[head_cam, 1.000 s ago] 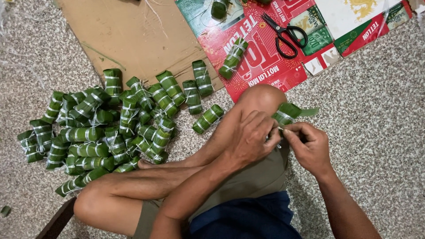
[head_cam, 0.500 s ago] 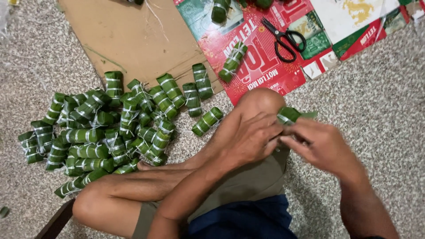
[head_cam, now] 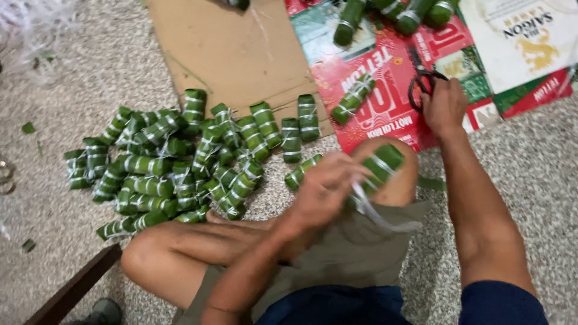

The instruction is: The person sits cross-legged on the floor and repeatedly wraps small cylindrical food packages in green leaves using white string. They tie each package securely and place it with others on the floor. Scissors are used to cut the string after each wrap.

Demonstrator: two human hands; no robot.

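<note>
My left hand (head_cam: 328,186) grips a green leaf-wrapped roll (head_cam: 380,165) tied with white string, held over my bent knee; loose string ends hang down from it. My right hand (head_cam: 444,105) is stretched forward onto the black-handled scissors (head_cam: 421,81) lying on the red printed cardboard (head_cam: 385,99), fingers closing around the handles. The picture is blurred, so the grip on the scissors is not sharp.
A big heap of several tied green rolls (head_cam: 174,165) lies on the speckled floor to my left. A plain brown cardboard sheet (head_cam: 235,54) lies behind it. More rolls (head_cam: 397,15) rest at the top edge, one roll (head_cam: 354,99) on the red cardboard. A dark wooden edge (head_cam: 72,292) is bottom left.
My right hand has left the roll and reached forward to the scissors. My left hand keeps the roll alone over the knee. The camera view has shifted nearer.
</note>
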